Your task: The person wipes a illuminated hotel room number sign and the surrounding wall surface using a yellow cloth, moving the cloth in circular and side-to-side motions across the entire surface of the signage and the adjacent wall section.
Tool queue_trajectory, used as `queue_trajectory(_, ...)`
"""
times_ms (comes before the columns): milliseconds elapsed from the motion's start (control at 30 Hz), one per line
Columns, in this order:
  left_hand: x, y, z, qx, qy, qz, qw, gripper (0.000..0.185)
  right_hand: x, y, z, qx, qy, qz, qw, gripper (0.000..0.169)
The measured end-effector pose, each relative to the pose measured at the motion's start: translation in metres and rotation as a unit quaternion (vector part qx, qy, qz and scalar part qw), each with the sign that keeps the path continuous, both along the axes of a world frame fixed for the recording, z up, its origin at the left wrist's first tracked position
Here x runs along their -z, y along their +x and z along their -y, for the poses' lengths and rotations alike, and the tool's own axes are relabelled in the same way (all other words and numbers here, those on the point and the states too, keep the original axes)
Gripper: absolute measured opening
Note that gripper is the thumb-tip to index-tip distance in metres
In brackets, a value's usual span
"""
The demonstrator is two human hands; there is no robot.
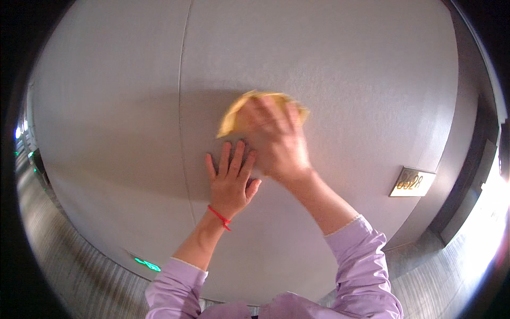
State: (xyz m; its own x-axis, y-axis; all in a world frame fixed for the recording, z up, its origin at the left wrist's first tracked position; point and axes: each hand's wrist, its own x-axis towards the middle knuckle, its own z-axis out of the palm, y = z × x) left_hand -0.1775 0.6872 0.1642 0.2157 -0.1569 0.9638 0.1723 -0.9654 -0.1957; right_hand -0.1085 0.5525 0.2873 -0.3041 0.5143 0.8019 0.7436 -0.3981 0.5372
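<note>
A yellow cloth [231, 121] lies flat on a grey wall panel [318, 52]. My right hand [279, 139], blurred by motion, is spread over the cloth and presses it to the wall; part of the cloth is hidden beneath the palm. To the lower left, my left hand [231, 177] rests on the same wall with its fingers apart and nothing held. A red string bracelet [219, 218] is around the left wrist. A thin vertical seam [180, 99] runs down the wall left of both hands.
A lit number plate [412, 182] is fixed to the wall at right, near a dark door frame [468, 191] with bright light beyond. Low at left, a green glowing sign [147, 264] is set in the wall. Striped carpet [99, 279] runs along the wall's foot.
</note>
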Motion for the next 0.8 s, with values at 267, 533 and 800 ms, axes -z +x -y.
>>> queue_trajectory(267,-0.029,0.004,0.029,0.009,0.006,-0.009,1.000,0.067,-0.025,0.003,0.034,-0.029,0.056,-0.042,0.997,0.060)
queue_trajectory(533,-0.074,0.039,0.095,0.022,0.013,-0.022,0.999,0.074,-0.001,0.058,0.133,0.127,0.179,-0.082,0.972,0.052)
queue_trajectory(800,-0.073,0.046,0.106,0.030,-0.006,-0.025,0.999,0.078,0.030,0.092,0.182,0.199,0.324,-0.203,0.902,0.048)
